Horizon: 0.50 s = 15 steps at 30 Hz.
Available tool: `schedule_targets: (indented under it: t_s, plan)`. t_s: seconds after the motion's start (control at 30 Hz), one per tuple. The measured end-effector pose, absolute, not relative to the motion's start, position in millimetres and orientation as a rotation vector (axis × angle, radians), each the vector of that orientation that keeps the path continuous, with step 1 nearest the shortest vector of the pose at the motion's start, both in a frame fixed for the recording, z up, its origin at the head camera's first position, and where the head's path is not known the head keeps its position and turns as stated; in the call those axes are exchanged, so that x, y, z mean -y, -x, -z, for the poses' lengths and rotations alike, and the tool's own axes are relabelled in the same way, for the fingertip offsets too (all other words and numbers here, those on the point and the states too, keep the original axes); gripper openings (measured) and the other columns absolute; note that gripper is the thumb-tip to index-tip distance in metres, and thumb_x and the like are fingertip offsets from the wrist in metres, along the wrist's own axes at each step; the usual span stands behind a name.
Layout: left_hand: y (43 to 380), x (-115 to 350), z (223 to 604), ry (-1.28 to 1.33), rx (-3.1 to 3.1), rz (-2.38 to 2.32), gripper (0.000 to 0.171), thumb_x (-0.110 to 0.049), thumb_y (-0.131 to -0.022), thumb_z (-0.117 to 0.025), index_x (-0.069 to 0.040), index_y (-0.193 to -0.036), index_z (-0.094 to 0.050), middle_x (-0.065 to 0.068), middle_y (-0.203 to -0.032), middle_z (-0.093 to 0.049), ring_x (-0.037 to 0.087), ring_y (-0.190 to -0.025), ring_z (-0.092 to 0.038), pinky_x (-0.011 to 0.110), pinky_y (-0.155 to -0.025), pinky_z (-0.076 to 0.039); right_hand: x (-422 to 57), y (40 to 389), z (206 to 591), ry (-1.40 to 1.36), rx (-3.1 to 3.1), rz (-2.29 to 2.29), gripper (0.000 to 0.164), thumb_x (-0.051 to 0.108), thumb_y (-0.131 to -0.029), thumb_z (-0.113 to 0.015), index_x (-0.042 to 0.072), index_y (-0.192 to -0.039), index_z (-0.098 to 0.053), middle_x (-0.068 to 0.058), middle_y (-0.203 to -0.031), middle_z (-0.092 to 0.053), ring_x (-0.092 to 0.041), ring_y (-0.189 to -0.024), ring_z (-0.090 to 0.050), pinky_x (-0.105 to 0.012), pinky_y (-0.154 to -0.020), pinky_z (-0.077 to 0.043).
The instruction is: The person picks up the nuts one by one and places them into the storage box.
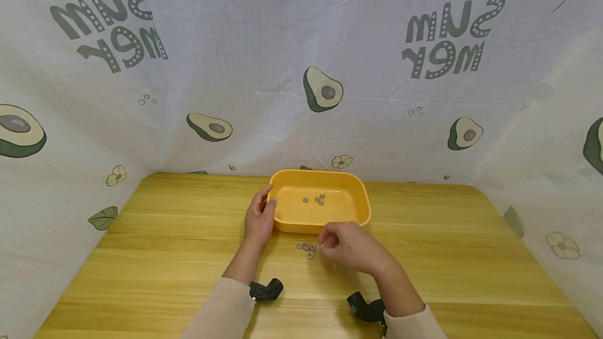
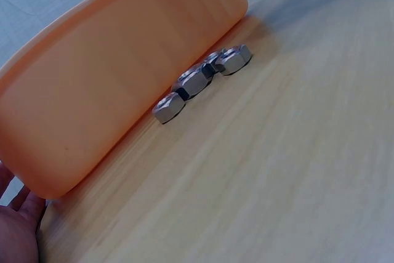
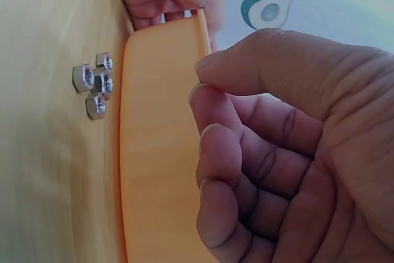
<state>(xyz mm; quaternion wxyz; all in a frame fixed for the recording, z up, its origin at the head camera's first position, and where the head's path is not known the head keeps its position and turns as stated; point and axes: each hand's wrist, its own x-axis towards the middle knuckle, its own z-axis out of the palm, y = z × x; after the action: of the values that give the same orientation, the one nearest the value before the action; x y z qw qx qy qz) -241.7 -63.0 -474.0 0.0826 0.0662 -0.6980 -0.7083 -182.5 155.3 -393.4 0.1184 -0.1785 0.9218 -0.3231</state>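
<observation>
A yellow plastic tray [image 1: 301,227] stands on the wooden table, with several small metal nuts [image 1: 322,197] inside. At its left end my left hand [image 1: 259,219] holds it, fingers around the end wall and thumb by the rim. My right hand [image 1: 353,247] is in front of the tray's near side and pinches a nut [image 1: 320,245] between thumb and forefinger; in the right wrist view the fingertips mostly hide it. Just left of that hand a cluster of hex nuts [image 3: 83,78] lies on the table, close to the tray's front wall.
The wooden tabletop [image 1: 179,234] stretches to both sides of the tray. Behind it and at the sides hangs a white cloth [image 1: 264,119] printed with avocados and lettering. A black wrist camera [image 1: 266,290] sits on the left wrist, another [image 1: 365,308] on the right.
</observation>
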Motion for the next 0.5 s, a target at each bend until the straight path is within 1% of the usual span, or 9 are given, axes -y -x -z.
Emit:
schedule_targets:
  t_s: [0.17,0.5]
  plan:
    - [241.2,63.1,473.0,-0.191,2.088,2.105,0.042,-0.018,-0.104,-0.053,-0.016,-0.146,-0.056,0.010,-0.157,-0.048,0.034,-0.145,-0.045,0.051,-0.118,-0.041,-157.1,182.9,390.8,0.531,-2.712,0.974,0.007,0.010,-0.085,-0.075,0.012,-0.088,-0.069,0.003,-0.075,-0.061,-0.013,-0.068,-0.055,-0.023,-0.057,-0.046]
    - [242.4,63.5,474.8,-0.209,2.090,2.120,0.042,-0.020,-0.104,-0.053,-0.019,-0.146,-0.057,0.007,-0.157,-0.049,0.032,-0.144,-0.046,0.051,-0.118,-0.041,-161.5,183.2,382.6,0.434,-2.749,1.015,0.006,0.012,-0.088,-0.074,0.015,-0.091,-0.070,0.002,-0.077,-0.061,-0.013,-0.069,-0.055,-0.023,-0.059,-0.047]
